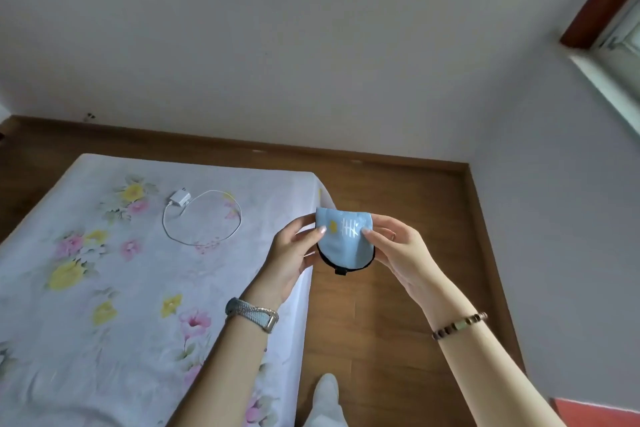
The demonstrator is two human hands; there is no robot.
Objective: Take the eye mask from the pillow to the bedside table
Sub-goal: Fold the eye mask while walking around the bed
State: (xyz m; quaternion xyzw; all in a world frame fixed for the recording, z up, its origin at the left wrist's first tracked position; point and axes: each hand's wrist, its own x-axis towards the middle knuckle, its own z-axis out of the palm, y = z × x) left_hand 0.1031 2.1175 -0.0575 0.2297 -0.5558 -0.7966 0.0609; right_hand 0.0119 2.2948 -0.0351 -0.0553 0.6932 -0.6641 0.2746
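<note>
Overhead, both hands, left hand (294,253) and right hand (398,250), pinching folded eye mask (346,239), floral bed (104,270), wooden floor (398,288).

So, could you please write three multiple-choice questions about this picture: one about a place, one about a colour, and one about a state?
1. Where does the white charger with its cable lie?
A. on the floral bedsheet
B. on the wooden floor
C. on the window sill

2. What colour is the face of the eye mask?
A. red
B. light blue
C. green

3. How is the eye mask held?
A. it lies flat on the bed
B. by one hand only
C. between the left hand and the right hand

Answers: 1 A, the charger rests on the sheet; 2 B, blue fabric with a black edge; 3 C, fingers of both hands pinch its sides in the air.
</note>
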